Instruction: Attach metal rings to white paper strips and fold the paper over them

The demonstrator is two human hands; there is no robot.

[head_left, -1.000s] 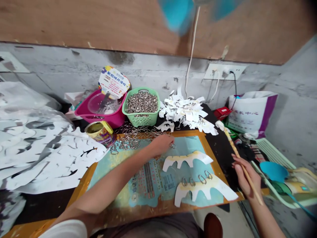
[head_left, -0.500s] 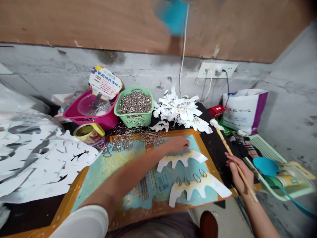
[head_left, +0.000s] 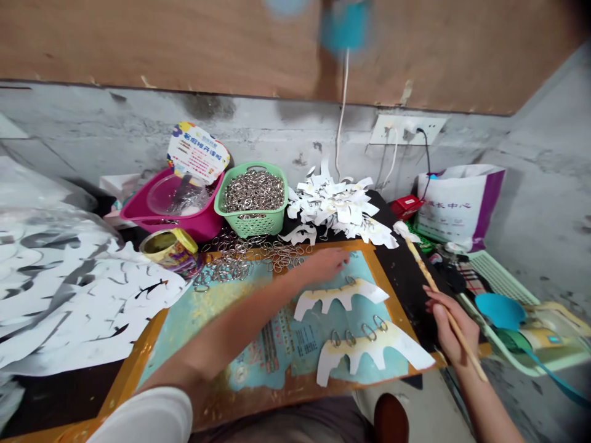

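From the head view, the left hand has just drawn back from a metal ring now sitting on the upper white paper cut-out, its fingers loosely open with nothing visible in them, above an orange-framed board. The right hand is closed around a thin wooden stick; four more rings clip the lower paper cut-out.
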